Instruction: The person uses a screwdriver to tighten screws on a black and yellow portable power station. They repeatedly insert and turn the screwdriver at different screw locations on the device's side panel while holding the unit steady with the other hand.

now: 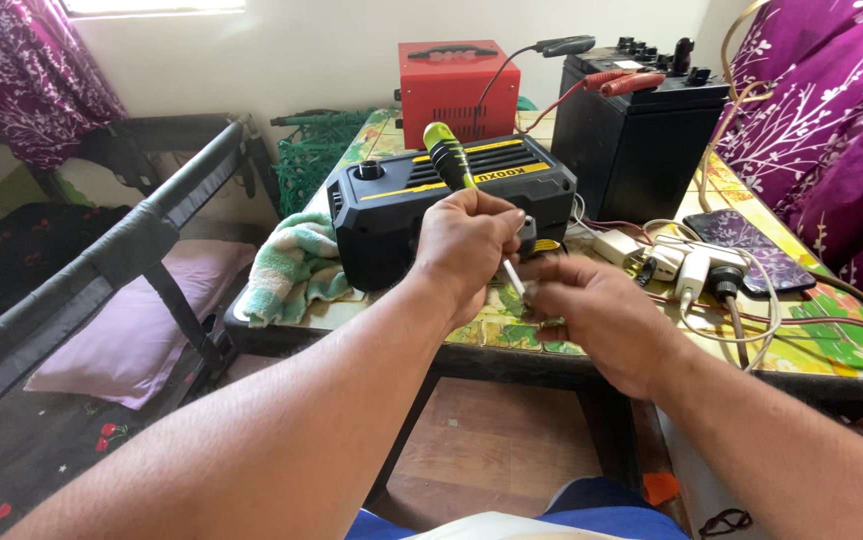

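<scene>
- Over the near edge of the patterned yellow-green counter (831, 345), I see my left hand (466, 250) clenched around a screwdriver with a green-and-black striped handle (448, 156), handle up, its pale metal shaft (514, 278) angled down toward my right hand.
- My right hand (596, 305) is pinched around something small at the shaft's tip; I cannot tell what it is.
- As I judge it, the work is mid-step: the tool is engaged, and the black box-shaped unit with yellow stripes (421, 215) just behind my hands looks closed.
- Count: one screwdriver, one black unit, one red metal box with a handle (456, 85), one tall black battery (631, 125), one dark phone (751, 250), one green-and-white towel (291, 265), several white plugs and cables (691, 270).
</scene>
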